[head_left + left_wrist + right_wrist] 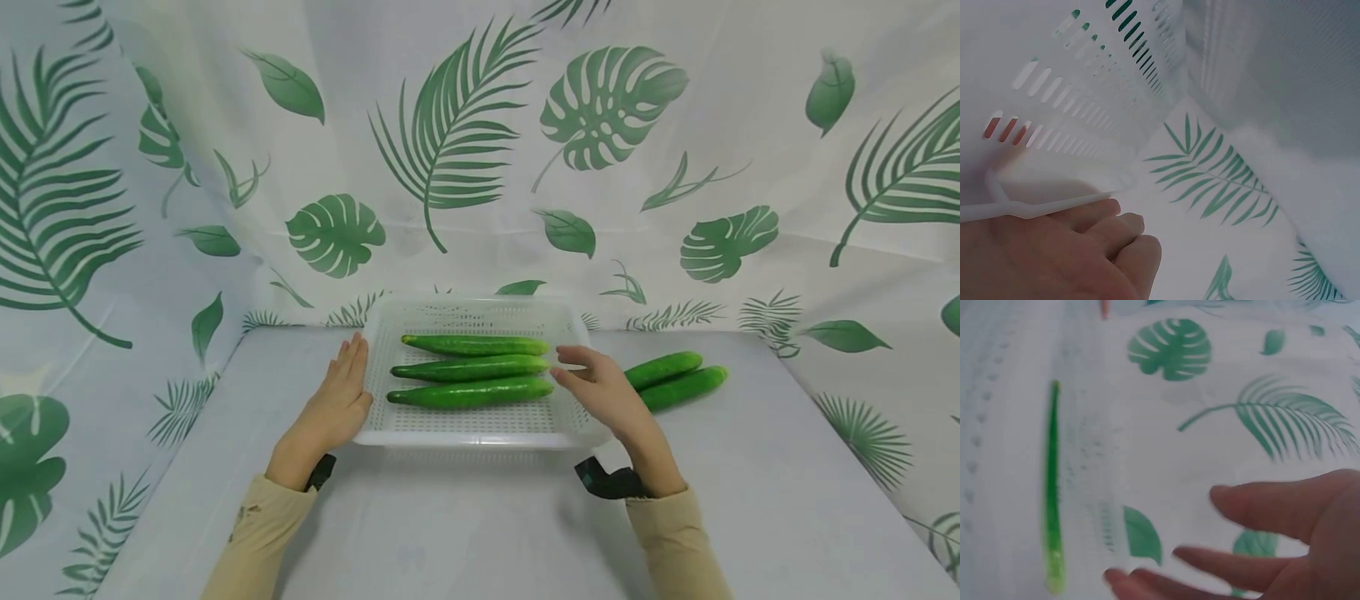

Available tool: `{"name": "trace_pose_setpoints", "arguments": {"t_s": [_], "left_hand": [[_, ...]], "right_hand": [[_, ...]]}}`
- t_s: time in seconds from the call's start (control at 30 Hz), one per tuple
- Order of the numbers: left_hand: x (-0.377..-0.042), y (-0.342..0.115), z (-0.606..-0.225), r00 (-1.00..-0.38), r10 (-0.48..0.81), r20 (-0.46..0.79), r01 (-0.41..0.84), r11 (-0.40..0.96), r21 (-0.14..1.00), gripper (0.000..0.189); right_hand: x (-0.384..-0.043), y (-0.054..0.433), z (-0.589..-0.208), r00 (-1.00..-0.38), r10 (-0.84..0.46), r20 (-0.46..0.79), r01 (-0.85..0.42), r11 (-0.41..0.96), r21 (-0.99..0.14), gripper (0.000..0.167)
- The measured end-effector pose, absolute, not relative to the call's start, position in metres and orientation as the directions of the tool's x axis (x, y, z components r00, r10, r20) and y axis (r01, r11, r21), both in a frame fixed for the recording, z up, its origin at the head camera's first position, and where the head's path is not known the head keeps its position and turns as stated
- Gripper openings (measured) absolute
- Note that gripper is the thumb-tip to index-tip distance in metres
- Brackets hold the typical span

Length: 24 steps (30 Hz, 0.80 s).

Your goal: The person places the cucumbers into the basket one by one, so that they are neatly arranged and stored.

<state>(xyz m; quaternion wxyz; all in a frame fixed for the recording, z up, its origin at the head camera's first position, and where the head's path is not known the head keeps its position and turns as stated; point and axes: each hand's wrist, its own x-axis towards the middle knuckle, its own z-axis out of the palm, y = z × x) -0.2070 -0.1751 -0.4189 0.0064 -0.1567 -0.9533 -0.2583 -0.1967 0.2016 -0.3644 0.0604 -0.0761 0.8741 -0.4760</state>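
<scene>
A white perforated plastic basket (465,439) stands on the table, with three cucumbers (470,392) lying side by side in it. My left hand (341,404) rests against the basket's left rim, fingers extended. In the left wrist view, that hand (1079,253) touches the rim, and the slotted basket wall (1072,119) rises beside it. At the basket's right end is my right hand (603,392), near the cucumber tips and holding nothing. Its fingers are spread apart in the right wrist view, where one cucumber (1053,487) shows, blurred.
Two more cucumbers (684,388) lie on the table right of the basket, partly hidden behind my right hand. The grey-white table (465,525) meets a leaf-printed curtain (480,250) just behind the basket, and the same cloth hangs on both sides.
</scene>
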Motion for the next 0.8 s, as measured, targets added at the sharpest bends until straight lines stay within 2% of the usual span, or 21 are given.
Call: {"name": "trace_pose_setpoints", "arguments": {"t_s": [0.17,0.27,0.37,0.6,0.7,0.8], "left_hand": [[-0.208,-0.176,-0.42,-0.953,0.291,0.087,0.295,0.818,0.495,0.072],[-0.208,-0.176,-0.421,-0.953,0.288,0.096,0.297,0.818,0.493,0.072],[-0.208,-0.176,-0.422,-0.951,0.289,0.111,0.305,0.815,0.492,0.073],[-0.208,-0.176,-0.423,-0.949,0.291,0.12,0.311,0.814,0.49,0.072],[-0.209,-0.176,-0.423,-0.949,0.292,0.116,0.31,0.814,0.491,0.072],[-0.209,-0.176,-0.423,-0.949,0.295,0.111,0.31,0.813,0.493,0.072]], "right_hand": [[-0.192,0.228,-0.351,-0.972,-0.101,0.214,-0.237,0.404,-0.884,0.042],[-0.191,0.244,-0.345,-0.937,0.008,0.35,-0.331,0.309,-0.892,0.035],[-0.189,0.261,-0.34,-0.896,0.136,0.423,-0.396,0.191,-0.898,0.031],[-0.194,0.306,-0.339,-0.789,0.397,0.47,-0.526,-0.039,-0.85,0.027],[-0.202,0.329,-0.346,-0.755,0.489,0.437,-0.534,-0.071,-0.843,0.025],[-0.211,0.35,-0.356,-0.74,0.558,0.375,-0.49,-0.066,-0.869,0.02]]}}
